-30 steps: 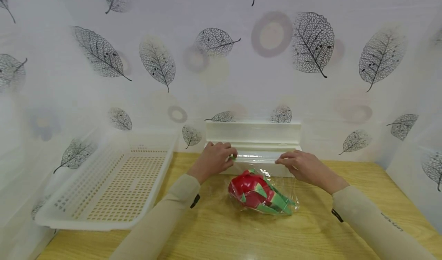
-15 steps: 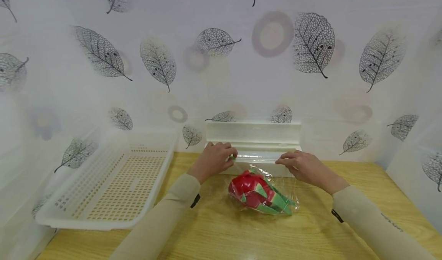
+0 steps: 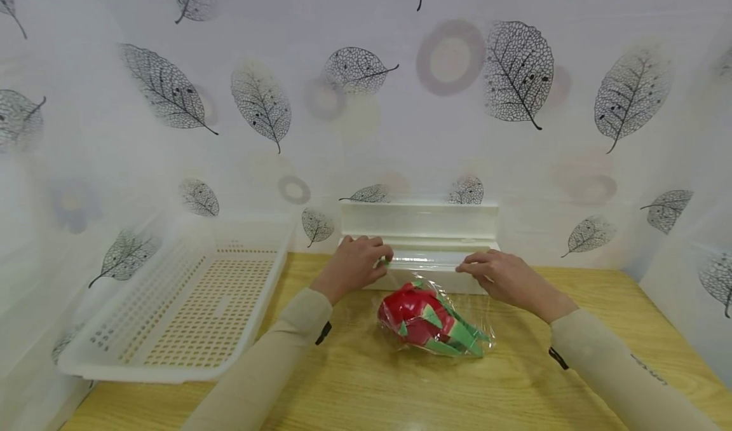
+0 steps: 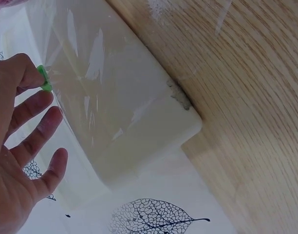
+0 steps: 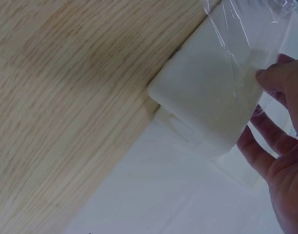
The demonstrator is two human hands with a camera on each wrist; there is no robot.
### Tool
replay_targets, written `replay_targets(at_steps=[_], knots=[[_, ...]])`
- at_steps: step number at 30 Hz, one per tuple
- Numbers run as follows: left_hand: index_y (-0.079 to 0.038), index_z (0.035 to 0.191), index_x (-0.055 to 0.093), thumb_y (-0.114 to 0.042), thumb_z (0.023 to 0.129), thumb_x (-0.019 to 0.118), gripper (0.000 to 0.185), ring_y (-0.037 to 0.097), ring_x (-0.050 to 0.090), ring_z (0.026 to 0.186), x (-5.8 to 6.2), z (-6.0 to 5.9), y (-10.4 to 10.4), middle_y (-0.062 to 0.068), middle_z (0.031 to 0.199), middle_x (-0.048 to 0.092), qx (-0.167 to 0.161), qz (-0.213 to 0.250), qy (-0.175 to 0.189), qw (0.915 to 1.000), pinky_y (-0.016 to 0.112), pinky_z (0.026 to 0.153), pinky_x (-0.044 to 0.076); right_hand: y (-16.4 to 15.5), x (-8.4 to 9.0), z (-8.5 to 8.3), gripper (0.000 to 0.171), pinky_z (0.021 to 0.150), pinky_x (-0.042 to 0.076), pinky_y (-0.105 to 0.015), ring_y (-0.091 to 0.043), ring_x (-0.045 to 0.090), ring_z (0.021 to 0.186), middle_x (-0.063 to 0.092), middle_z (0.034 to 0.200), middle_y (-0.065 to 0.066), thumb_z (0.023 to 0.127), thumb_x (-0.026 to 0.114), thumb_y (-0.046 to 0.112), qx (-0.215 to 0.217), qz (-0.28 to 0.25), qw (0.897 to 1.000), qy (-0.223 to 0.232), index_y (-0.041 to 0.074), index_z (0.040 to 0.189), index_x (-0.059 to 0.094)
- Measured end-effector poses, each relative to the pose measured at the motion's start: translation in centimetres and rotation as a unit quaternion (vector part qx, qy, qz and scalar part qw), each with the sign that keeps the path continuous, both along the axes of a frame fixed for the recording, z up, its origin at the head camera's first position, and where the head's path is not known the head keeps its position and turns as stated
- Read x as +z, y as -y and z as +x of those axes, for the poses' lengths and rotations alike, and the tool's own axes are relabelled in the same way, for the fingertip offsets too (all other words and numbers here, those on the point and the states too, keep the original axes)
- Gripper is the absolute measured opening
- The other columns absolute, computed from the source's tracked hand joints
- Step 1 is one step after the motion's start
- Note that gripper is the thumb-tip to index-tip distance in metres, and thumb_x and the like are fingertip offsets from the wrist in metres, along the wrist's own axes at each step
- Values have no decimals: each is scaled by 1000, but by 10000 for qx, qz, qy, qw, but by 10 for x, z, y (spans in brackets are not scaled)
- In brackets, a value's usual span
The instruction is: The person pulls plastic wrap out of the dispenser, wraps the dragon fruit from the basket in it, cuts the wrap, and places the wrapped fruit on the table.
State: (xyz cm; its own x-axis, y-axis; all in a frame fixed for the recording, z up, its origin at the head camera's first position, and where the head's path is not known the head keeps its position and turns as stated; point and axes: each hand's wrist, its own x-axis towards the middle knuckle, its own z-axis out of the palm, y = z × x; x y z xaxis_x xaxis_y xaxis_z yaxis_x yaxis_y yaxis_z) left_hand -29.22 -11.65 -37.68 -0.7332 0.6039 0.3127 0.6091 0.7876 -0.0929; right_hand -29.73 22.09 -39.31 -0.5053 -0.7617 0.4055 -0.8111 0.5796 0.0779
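A white cling film dispenser [image 3: 429,283] stands at the back of the table with its lid raised and a film roll inside. Clear film runs from it over a red and green dragon fruit [image 3: 420,316], which lies wrapped in front. My left hand [image 3: 356,262] pinches a small green slider [image 4: 45,79] at the dispenser's front edge between thumb and forefinger; its other fingers are spread. On the other side my right hand [image 3: 509,280] pinches the cling film [image 5: 236,53] at the same edge, its lower fingers behind the dispenser's wall.
To the left a white perforated plastic basket [image 3: 229,361] sits on the wooden table [image 3: 366,393]. A leaf-patterned sheet [image 3: 366,145] hangs close behind the dispenser and along both sides.
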Motion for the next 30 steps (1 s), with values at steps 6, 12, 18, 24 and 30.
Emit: replay_targets(at_steps=[6, 12, 18, 24, 30], knots=[[-25, 107, 70, -27, 95, 69, 13, 16, 67, 86, 0, 0, 1, -4, 98, 71, 2, 16, -44, 10000, 39, 81, 54, 0, 0, 1, 35, 71, 62, -37, -23, 73, 92, 76, 111, -7, 81, 80, -3, 0, -26, 10000, -38, 12, 112, 78], [-25, 108, 70, -28, 96, 69, 13, 16, 67, 85, -1, 0, 1, -4, 97, 70, 43, -45, -43, 10000, 38, 79, 54, 0, 2, 2, 35, 72, 62, -38, -23, 74, 92, 76, 112, -7, 82, 79, -4, -32, -5, 10000, 36, 12, 114, 78], [-25, 109, 70, -28, 96, 69, 14, 17, 68, 88, -1, 1, 3, -4, 99, 71, 65, -47, -11, 10000, 38, 81, 55, 0, 1, 2, 35, 71, 62, -37, -22, 73, 92, 76, 111, -7, 82, 80, -3, -28, 9, 10000, 31, 11, 113, 78], [-25, 110, 70, -28, 95, 70, 15, 18, 68, 88, -2, 0, 4, -3, 100, 71, 65, -23, -11, 10000, 38, 80, 55, -1, 2, 2, 34, 72, 62, -38, -23, 73, 93, 76, 112, -8, 83, 79, -3, -66, 51, 9999, 87, 11, 114, 77], [-25, 111, 70, -29, 96, 69, 15, 16, 67, 87, -2, -1, 5, -4, 100, 71, 53, -25, -64, 10000, 36, 79, 55, -1, 1, 1, 34, 74, 62, -40, -24, 73, 94, 76, 112, -7, 84, 79, -2, -93, 80, 9999, 114, 11, 115, 77]])
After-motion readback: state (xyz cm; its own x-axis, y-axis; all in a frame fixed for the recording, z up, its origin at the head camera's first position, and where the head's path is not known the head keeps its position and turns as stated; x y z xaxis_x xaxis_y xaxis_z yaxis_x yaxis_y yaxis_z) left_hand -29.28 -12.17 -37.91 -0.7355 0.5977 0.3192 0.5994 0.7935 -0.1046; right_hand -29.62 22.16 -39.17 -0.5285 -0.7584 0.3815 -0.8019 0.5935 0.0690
